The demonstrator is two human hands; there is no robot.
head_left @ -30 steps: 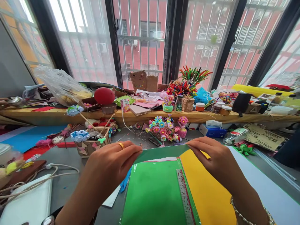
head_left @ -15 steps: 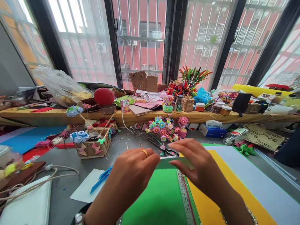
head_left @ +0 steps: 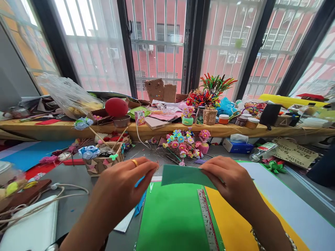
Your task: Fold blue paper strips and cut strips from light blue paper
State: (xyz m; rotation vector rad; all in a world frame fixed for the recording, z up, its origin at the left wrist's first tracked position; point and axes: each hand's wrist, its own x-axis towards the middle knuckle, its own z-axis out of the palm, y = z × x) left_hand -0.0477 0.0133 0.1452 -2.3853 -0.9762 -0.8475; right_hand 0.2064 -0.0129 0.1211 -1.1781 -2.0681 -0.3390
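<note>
A small dark green sheet of paper (head_left: 184, 175) hangs above the desk, its right end pinched between the thumb and fingers of my right hand (head_left: 226, 174). Just left of its free edge is my left hand (head_left: 128, 181), thumb and fingertips pressed together and slightly apart from the sheet. Whether anything small sits in that pinch is hidden. Below both hands lies a bright green sheet (head_left: 170, 219) in a clear sleeve, with a clear ruler (head_left: 208, 219) along its right side. Folded blue paper (head_left: 141, 200) and a white paper piece (head_left: 125, 223) lie partly behind my left forearm.
A cardboard basket (head_left: 91, 167) with blue paper flowers stands at left. Colourful pipe-cleaner flowers (head_left: 183, 141) stand at the back, near a tissue box (head_left: 238, 146). Yellow paper (head_left: 230, 216) and a white sheet (head_left: 285, 198) cover the right. A white cable (head_left: 78, 190) runs at left.
My hands have moved apart, the left one leftward and down. The dark green sheet, mostly hidden before, now shows between them, held at its right end.
</note>
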